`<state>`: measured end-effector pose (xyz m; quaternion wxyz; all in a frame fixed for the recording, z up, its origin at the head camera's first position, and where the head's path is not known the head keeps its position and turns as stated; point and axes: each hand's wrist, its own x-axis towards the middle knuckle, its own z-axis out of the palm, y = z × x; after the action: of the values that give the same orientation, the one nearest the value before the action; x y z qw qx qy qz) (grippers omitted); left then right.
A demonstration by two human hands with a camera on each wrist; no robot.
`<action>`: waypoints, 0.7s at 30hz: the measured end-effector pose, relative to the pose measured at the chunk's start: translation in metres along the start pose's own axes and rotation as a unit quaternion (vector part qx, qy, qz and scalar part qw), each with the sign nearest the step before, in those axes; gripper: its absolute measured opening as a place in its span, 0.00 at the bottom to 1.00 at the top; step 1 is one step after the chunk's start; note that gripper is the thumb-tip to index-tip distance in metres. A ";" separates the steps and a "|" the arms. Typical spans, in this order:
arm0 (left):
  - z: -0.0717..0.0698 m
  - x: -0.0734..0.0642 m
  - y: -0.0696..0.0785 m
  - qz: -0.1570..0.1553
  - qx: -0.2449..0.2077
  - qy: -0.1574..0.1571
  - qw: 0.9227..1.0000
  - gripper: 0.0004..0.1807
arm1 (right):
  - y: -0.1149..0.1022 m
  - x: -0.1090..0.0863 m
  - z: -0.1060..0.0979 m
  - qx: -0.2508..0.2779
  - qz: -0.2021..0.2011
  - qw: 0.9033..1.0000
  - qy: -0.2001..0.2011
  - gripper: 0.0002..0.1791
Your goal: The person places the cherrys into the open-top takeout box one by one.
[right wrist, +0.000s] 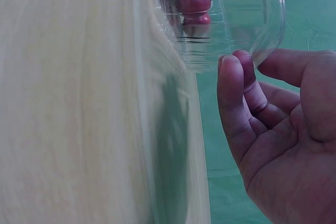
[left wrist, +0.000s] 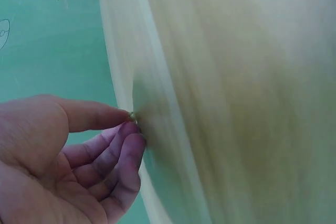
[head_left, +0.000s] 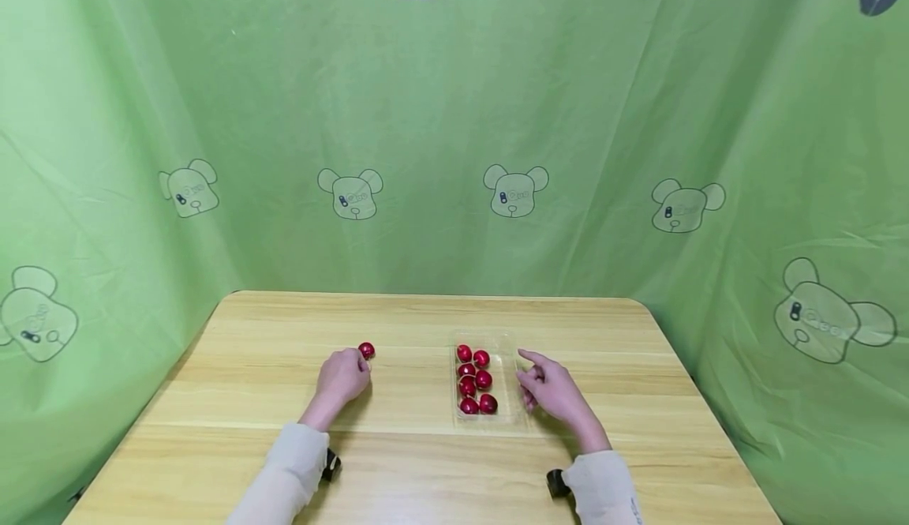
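Observation:
My left hand is low over the table, thumb and finger pinching a small greenish stem end in the left wrist view. Right by those fingertips a dark red cherry shows in the head view; fingers hide part of it and the stem. To the right, a clear plastic box holds several cherries along its left side. My right hand is at the box's right edge, fingers loosely bent. In the right wrist view its fingertips meet the rim; how firmly they touch, I cannot tell.
The wooden table has rounded far corners. A green curtain with printed bear heads hangs behind it and along both sides. A black wrist device sits at the left sleeve, another black device at the right.

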<state>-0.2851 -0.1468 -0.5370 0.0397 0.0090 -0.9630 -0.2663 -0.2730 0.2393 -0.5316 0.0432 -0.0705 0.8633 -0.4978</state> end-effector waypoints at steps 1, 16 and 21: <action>-0.001 0.000 0.000 -0.001 0.000 -0.003 1.000 0.17 | 0.000 0.000 0.000 0.000 -0.001 1.000 0.000 0.30; 0.001 0.001 0.001 0.012 0.037 0.001 0.999 0.23 | -0.001 -0.001 0.000 -0.002 0.002 1.000 0.000 0.30; 0.002 0.002 -0.001 0.012 0.032 0.012 0.999 0.13 | -0.001 -0.001 0.000 -0.004 0.002 1.000 0.003 0.30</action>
<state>-0.2868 -0.1462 -0.5391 0.0538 0.0016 -0.9706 -0.2347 -0.2723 0.2391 -0.5310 0.0410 -0.0677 0.8654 -0.4948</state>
